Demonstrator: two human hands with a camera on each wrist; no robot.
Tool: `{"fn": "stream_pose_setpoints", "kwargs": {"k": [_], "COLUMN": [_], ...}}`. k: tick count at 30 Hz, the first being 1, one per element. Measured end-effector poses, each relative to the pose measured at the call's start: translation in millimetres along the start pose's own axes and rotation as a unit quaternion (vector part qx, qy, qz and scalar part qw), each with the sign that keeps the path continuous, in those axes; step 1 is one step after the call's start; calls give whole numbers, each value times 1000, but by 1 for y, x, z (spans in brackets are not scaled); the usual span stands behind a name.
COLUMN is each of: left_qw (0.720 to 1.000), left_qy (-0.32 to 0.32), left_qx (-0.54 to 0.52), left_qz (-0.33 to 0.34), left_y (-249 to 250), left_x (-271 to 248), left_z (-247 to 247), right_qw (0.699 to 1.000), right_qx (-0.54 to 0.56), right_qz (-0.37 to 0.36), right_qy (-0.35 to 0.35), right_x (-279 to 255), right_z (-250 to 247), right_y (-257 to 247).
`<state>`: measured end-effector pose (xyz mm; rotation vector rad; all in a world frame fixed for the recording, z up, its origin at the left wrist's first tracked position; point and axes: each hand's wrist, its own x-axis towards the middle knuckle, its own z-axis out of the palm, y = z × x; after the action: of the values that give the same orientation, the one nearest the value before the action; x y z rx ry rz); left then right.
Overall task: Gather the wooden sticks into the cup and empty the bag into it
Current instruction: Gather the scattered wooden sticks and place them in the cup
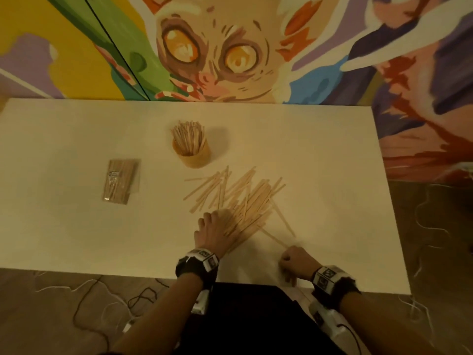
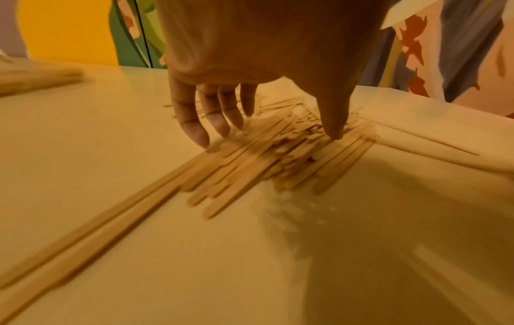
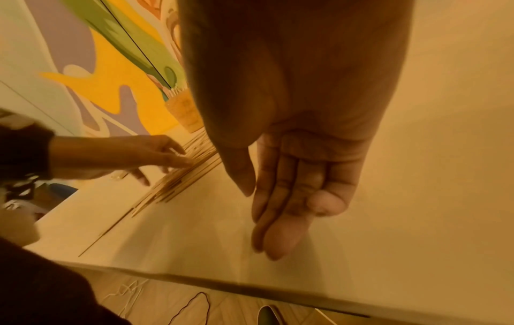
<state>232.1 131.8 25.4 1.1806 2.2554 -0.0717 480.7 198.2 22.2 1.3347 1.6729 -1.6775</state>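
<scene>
Fingers (image 2: 192, 123) of the left hand (image 1: 213, 231) are spread and nearly straight, tips pressing down on the near end of the loose wooden sticks (image 1: 238, 198); nothing is grasped. Right hand (image 1: 295, 261) sits at about 5 o'clock of the pile, near the bench (image 1: 64, 239) edge. In the head view it looks curled, in the right wrist view its fingers (image 3: 278, 222) lie straight and together, close over the bench top; one thin stick runs up to it, but contact cannot be told.

Sticks: flat, narrow, pale wood with rounded ends, fanned and overlapping at bench centre, most running from 7 to 1 o'clock. A few single sticks lie apart at 4 o'clock of the pile.

Cup (image 1: 192, 152): cylindrical, tan, matte, upright at 11 o'clock of the pile, already holding a bundle of sticks standing on end.

Bag (image 1: 120, 181): clear plastic, rectangular, flat on the bench at 9 o'clock of the cup, packed with sticks. A small printed label shows; text too small to read.

Bench top: smooth, off-white. Painted mural (image 1: 217, 52) behind, at 12 o'clock. Each wrist carries a black band with square coded markers (image 1: 326, 276).
</scene>
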Motion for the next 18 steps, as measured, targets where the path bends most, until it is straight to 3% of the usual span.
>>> {"fn": "stream_pose_setpoints", "kwargs": {"k": [6, 12, 18], "left_qw": [998, 991, 991], "left_qy": [-26, -51, -73], "left_qx": [27, 73, 53], "left_qz": [44, 105, 101], "left_y": [37, 41, 37], "left_x": [25, 33, 39], "left_z": [4, -6, -11], "right_qw": [1000, 1000, 999], "right_qx": [-13, 6, 44], "right_qz": [-8, -8, 0], "right_qy": [19, 17, 24], "right_x": [-2, -4, -8], "right_z": [2, -3, -13], "right_y": [5, 11, 6]}}
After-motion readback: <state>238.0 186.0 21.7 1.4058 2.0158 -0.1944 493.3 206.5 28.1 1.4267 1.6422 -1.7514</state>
